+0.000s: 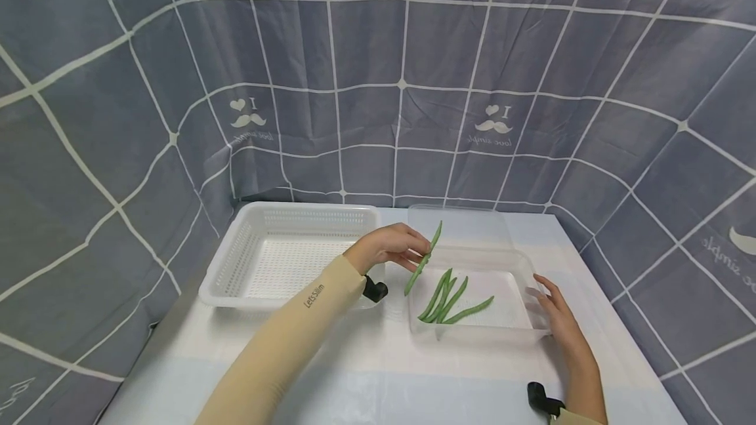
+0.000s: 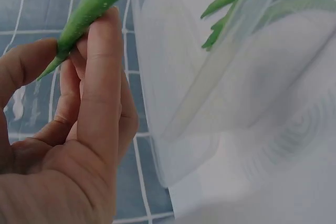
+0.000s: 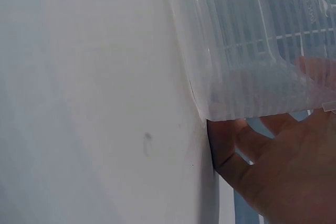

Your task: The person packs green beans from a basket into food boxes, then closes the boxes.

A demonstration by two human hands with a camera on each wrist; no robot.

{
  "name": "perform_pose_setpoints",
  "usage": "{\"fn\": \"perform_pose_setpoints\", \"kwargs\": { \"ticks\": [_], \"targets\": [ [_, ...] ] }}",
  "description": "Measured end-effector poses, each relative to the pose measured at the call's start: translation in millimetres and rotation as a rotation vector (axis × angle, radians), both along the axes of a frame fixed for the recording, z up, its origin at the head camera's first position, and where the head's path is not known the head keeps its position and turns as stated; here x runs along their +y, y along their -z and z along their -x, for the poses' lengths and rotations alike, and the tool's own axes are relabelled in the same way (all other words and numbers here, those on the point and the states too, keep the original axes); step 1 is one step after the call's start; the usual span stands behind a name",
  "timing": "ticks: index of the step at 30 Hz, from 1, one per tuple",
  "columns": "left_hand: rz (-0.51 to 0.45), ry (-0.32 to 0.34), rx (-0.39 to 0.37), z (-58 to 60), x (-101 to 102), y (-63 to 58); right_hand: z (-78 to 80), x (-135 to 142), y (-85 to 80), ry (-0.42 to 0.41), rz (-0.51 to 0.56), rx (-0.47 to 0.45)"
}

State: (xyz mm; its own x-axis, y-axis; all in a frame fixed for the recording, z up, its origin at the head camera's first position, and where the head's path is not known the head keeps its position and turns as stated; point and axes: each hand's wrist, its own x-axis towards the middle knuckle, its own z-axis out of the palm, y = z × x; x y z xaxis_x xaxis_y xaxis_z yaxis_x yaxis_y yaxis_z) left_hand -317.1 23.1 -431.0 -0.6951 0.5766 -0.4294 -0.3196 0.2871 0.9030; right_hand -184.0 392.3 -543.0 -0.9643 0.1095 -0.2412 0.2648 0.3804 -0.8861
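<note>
My left hand (image 1: 392,244) pinches a green bean (image 1: 423,261) between thumb and fingers, above the left side of a clear plastic box (image 1: 481,333). In the left wrist view the bean (image 2: 97,2) slants up from the fingertips, its thin tip by the thumb. Several more green beans (image 1: 457,296) lie in the left part of the box. My right hand (image 1: 561,320) grips the box's right wall; in the right wrist view fingers (image 3: 262,137) show outside the wall, and another part of the hand is seen through the plastic.
A white perforated basket (image 1: 230,267) stands left of the box, partly behind my left forearm. A flat clear plastic piece (image 1: 461,223) lies behind the box. The white table (image 1: 354,379) meets a grey checked curtain (image 1: 366,117) at the back and sides.
</note>
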Motion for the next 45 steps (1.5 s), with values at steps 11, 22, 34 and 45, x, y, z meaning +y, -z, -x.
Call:
{"fn": "perform_pose_setpoints", "kwargs": {
  "ticks": [11,22,34,45],
  "targets": [
    [0.048,0.069,-0.002,-4.0,42,17.5,3.3,-2,2.4,0.016,-0.002,-0.006],
    [0.192,0.115,0.096,-10.8,51,32.4,2.4,-3,-0.1,0.02,0.003,0.003],
    [0.157,0.086,0.122,-14.6,43,31.7,0.5,-3,0.3,0.016,0.001,0.0],
    [0.051,-0.055,0.087,-2.3,-11,1.7,0.7,0,1.0,-0.005,-0.002,-0.001]
  ]
}}
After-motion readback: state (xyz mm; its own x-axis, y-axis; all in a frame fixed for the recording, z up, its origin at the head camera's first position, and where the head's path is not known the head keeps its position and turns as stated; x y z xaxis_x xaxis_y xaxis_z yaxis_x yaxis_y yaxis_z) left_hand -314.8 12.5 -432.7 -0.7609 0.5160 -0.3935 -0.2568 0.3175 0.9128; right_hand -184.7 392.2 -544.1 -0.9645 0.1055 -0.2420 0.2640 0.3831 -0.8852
